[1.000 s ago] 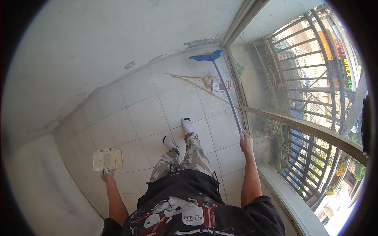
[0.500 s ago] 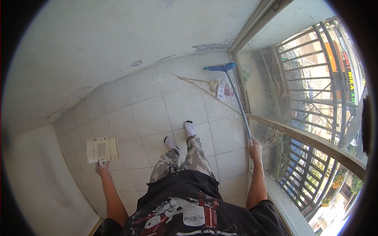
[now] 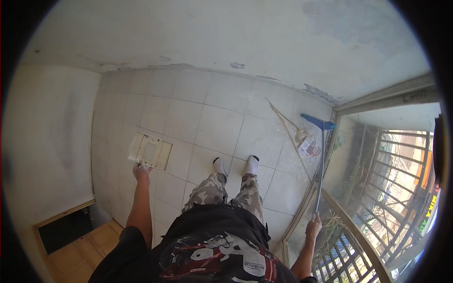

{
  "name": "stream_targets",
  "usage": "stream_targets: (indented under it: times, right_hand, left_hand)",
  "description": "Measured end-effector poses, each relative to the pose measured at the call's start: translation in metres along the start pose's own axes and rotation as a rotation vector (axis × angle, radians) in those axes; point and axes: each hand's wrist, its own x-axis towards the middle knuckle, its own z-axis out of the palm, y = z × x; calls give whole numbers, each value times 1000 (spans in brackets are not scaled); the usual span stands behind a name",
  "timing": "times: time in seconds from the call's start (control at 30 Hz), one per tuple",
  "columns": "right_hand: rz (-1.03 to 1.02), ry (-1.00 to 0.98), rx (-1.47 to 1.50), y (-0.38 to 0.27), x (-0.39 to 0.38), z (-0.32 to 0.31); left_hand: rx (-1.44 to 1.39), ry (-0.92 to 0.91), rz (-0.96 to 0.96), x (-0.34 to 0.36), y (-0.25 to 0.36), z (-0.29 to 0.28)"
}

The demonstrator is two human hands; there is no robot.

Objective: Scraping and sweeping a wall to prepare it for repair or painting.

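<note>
My left hand grips the lower edge of a cream, flat rectangular panel with a cut-out in its middle. The panel is tilted and held above the tiled floor, left of my feet. At the right, my right hand is closed around the handle end of a broom with a long grey-blue handle. Its blue head is at the far right, near the corner by the window frame. Thin tan strips and a printed sheet of paper lie on the floor beside the broom.
Pale debris is scattered on the tiles around the paper. A wall with peeling paint runs along the far side. Windows with metal bars stand at the right. A wooden-framed opening shows at the lower left.
The view has turned leftward, bringing the wooden-framed opening into sight. The panel has tilted, still in my left hand. Both hands keep their holds, and one foot has stepped level with the other.
</note>
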Motion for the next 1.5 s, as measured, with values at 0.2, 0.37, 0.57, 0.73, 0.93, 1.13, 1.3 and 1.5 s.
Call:
stream_targets:
  times: [0.2,0.37,0.57,0.73,0.93,1.13,1.3,1.5]
  right_hand:
    - [-218,9,34,-39,-7,0]
    - [-338,-308,-61,-186,-12,7]
    - [-683,-471,-200,-320,19,116]
    - [-830,-624,-349,-466,37,261]
    - [-857,-705,-343,-606,78,396]
    - [-645,-612,-337,-645,112,423]
    - [-348,-345,-340,-485,139,323]
    - [-222,-106,-397,-344,95,170]
  left_hand:
    - [65,153,-123,43,-44,1]
    - [109,220,-222,76,-88,-18]
    - [69,236,-296,106,-106,-15]
    - [6,286,-392,113,-126,-19]
    - [82,278,-447,120,-112,-10]
    - [151,246,-435,134,-116,-40]
    - [151,244,-451,171,-101,-22]
    - [62,104,-392,219,-93,32]
